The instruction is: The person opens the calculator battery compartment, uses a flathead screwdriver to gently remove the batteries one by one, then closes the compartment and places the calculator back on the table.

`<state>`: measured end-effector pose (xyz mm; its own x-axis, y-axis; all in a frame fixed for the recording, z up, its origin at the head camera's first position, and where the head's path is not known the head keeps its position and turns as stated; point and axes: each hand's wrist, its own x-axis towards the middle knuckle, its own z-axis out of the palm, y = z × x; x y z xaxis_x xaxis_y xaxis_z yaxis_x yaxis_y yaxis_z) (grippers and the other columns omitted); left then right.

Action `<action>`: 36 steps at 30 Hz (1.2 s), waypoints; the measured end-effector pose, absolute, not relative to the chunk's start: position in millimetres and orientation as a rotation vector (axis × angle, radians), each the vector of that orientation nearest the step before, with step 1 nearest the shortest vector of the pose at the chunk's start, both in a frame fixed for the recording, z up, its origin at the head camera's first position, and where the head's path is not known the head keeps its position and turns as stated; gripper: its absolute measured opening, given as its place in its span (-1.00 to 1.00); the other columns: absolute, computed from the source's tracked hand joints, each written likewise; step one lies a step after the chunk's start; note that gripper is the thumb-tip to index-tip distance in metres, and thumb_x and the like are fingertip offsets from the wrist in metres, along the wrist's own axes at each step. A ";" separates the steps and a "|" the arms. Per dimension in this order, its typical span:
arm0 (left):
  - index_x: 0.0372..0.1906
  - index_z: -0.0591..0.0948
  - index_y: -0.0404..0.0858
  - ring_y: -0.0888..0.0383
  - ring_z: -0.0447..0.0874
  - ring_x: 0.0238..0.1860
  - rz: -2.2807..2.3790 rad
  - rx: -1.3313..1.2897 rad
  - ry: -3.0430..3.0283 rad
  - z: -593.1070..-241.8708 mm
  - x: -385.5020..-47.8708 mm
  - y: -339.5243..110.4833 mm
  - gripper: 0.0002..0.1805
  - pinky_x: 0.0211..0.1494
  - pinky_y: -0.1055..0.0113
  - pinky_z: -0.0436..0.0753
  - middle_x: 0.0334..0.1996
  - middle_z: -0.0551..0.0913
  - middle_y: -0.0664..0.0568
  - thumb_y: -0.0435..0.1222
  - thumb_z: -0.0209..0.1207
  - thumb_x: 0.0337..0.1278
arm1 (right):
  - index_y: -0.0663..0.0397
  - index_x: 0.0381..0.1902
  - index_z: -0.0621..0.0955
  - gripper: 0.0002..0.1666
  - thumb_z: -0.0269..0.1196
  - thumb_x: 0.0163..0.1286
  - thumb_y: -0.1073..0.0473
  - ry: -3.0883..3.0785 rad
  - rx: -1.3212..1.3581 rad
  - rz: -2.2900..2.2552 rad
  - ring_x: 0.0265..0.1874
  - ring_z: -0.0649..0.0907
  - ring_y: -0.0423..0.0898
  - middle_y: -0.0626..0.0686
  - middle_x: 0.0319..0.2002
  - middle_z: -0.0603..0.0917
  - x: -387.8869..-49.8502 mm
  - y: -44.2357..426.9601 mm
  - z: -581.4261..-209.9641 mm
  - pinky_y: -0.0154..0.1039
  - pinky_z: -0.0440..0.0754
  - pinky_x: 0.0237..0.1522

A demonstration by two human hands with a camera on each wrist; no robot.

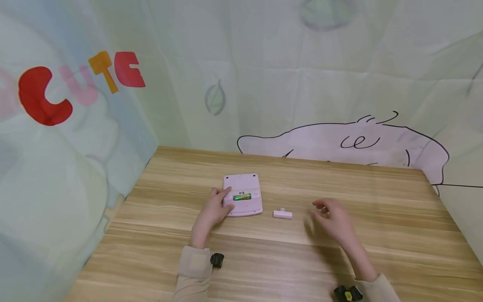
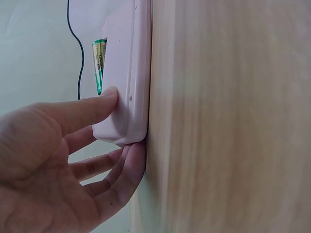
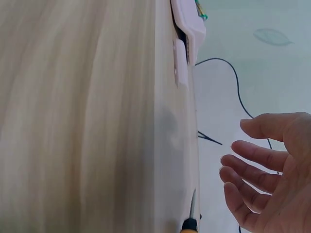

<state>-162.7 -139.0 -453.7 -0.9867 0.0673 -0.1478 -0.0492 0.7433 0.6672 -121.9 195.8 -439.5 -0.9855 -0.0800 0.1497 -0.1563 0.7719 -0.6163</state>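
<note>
Battery (image 1: 242, 196) seating seems in hand: mid-frame, the left hand (image 1: 214, 206) grips the device (image 1: 247, 182); the right hand (image 1: 333, 219), fingers loose, probably needs to reach frame-left.

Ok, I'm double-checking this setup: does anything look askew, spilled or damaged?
The battery looks askew: in the left wrist view it slants and juts above the back of the pink device instead of lying flush. The small pink cover lies apart on the table, leaving the battery exposed. No spill or damage shows.

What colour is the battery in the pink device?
The battery is green and gold; the left wrist view shows it best.
</note>
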 end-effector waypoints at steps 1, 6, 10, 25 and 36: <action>0.39 0.35 -0.24 0.04 0.42 -0.13 1.070 0.015 2.781 -453.6 -162.8 -138.9 -0.37 0.05 0.12 0.52 0.06 0.40 -0.19 -0.26 0.20 0.22 | 0.26 -0.09 0.63 -0.70 0.30 0.24 0.23 -2.844 0.195 1.012 -0.21 0.63 0.05 0.19 -0.18 0.66 -122.1 193.4 -440.0 -0.02 0.60 -0.15; 0.39 0.35 -0.24 0.04 0.42 -0.12 1.079 0.014 2.778 -452.8 -162.1 -138.6 -0.37 0.06 0.11 0.53 0.06 0.40 -0.20 -0.26 0.21 0.21 | 0.24 -0.10 0.64 -0.71 0.32 0.23 0.24 -2.831 0.229 1.025 -0.21 0.65 0.06 0.17 -0.20 0.66 -123.4 183.3 -442.9 0.01 0.60 -0.14; 0.39 0.35 -0.23 0.04 0.42 -0.13 1.079 0.013 2.779 -452.9 -161.6 -138.6 -0.36 0.05 0.11 0.53 0.06 0.40 -0.20 -0.25 0.21 0.21 | 0.23 -0.11 0.64 -0.72 0.33 0.21 0.25 -2.820 0.250 1.032 -0.22 0.64 0.05 0.16 -0.21 0.68 -124.6 177.2 -444.3 -0.01 0.60 -0.15; 0.38 0.36 -0.24 0.04 0.43 -0.14 1.072 0.019 2.785 -454.1 -161.4 -138.9 -0.37 0.02 0.12 0.53 0.06 0.40 -0.20 -0.27 0.21 0.20 | 0.17 -0.07 0.63 -0.69 0.33 0.22 0.22 -2.845 0.271 1.055 -0.16 0.62 0.05 0.13 -0.16 0.67 -125.9 164.8 -448.7 0.01 0.59 -0.08; 0.38 0.35 -0.25 0.02 0.44 -0.11 1.072 0.024 2.785 -453.4 -161.2 -139.1 -0.37 0.07 0.08 0.54 0.07 0.40 -0.21 -0.27 0.21 0.21 | 0.10 -0.04 0.64 -0.66 0.33 0.23 0.13 -2.899 0.251 1.056 -0.11 0.62 0.03 0.08 -0.09 0.67 -131.6 147.4 -444.5 -0.01 0.59 -0.07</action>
